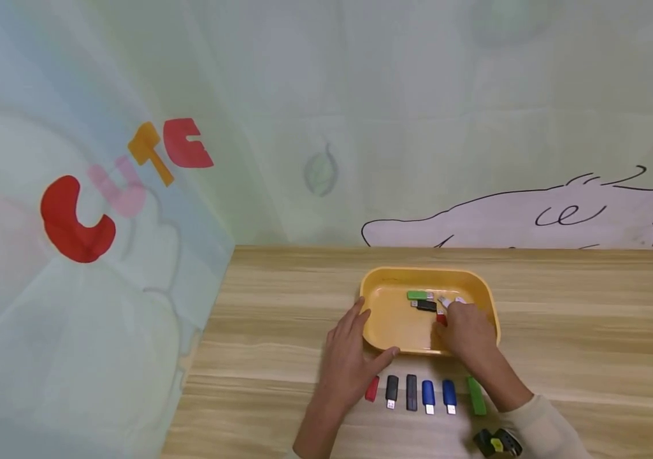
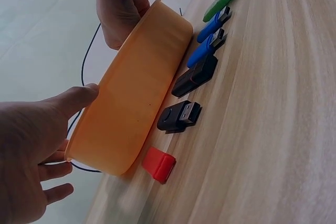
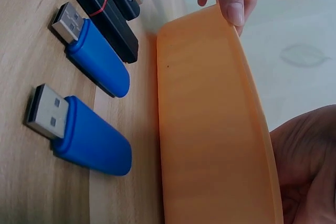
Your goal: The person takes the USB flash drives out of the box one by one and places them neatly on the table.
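In tray [image 1: 390,312], red USB [image 1: 441,317] beside R hand [image 1: 468,330], L hand [image 1: 349,358] @ rim [image 1: 423,269]

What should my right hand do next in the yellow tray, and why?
Probably pinch the red USB flash drive and lift it out. Your right hand is down in the yellow tray beside that drive, though its fingertips' grip is hidden, and your left hand touches the tray's rim. Other USB flash drives lie lined up on the table.

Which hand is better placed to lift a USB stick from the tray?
Probably the right hand: it's inside the yellow tray, beside the red USB stick; the left hand touches the tray's edge.
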Tool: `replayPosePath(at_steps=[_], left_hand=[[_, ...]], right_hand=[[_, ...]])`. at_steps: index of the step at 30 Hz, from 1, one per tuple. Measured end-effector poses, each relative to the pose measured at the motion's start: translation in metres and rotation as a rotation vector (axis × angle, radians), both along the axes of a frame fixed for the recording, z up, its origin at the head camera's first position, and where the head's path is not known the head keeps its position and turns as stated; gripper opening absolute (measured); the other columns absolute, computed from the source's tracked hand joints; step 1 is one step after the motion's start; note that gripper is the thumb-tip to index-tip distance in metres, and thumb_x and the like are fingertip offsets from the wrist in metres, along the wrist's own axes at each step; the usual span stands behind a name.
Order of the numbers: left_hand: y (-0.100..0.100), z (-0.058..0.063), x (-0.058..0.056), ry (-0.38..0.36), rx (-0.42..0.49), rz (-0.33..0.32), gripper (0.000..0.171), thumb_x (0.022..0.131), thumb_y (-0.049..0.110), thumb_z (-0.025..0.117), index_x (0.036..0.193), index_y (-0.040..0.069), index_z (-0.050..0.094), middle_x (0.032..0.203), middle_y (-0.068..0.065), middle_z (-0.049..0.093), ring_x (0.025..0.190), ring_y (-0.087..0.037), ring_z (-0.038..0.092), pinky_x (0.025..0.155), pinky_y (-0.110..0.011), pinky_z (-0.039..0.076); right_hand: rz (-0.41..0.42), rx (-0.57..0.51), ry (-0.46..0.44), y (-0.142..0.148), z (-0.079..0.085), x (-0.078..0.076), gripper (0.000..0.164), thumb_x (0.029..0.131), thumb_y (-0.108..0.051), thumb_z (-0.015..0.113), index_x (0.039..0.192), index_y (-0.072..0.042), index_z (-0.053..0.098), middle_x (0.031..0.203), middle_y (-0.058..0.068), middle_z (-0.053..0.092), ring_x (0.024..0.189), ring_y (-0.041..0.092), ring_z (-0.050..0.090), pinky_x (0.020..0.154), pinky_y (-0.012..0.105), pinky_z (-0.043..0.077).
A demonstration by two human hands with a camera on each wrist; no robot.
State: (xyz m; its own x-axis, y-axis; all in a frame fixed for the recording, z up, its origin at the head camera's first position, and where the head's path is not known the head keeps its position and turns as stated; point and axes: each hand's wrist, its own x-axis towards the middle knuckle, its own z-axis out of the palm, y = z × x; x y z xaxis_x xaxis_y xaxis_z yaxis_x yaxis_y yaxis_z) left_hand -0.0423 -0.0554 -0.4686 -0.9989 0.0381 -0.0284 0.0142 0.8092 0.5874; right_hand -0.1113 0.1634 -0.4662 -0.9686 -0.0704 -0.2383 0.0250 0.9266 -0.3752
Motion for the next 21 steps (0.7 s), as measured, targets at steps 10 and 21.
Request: replayPosePath(at_steps=[10, 21], left_hand=[[-0.002, -0.003, -0.002, 0.011, 0.011, -0.002, 0.084, 0.09, 0.053, 0.083, 0.155, 0.011, 0.051, 0.176, 0.002, 0.029, 0.158, -0.025, 0.037, 0.127, -0.05, 0.036], [-0.004, -0.003, 0.0, 0.021, -0.005, 0.004, 0.083, 0.09, 0.053, 0.082, 0.154, 0.011, 0.052, 0.176, 0.002, 0.03, 0.158, -0.025, 0.039, 0.126, -0.05, 0.037]], right_hand=[[-0.046, -0.075, -0.038, 0.004, 0.012, 0.004, 0.035, 0.098, -0.019, 0.07, 0.07, -0.006, 0.053, 0.063, 0.006, 0.048, 0.056, 0.02, 0.049, 0.051, 0.026, 0.037], [-0.068, -0.151, 0.032, 0.006, 0.03, 0.021, 0.027, 0.095, -0.021, 0.074, 0.088, 0.005, 0.072, 0.064, 0.005, 0.057, 0.057, 0.019, 0.051, 0.051, 0.027, 0.037]])
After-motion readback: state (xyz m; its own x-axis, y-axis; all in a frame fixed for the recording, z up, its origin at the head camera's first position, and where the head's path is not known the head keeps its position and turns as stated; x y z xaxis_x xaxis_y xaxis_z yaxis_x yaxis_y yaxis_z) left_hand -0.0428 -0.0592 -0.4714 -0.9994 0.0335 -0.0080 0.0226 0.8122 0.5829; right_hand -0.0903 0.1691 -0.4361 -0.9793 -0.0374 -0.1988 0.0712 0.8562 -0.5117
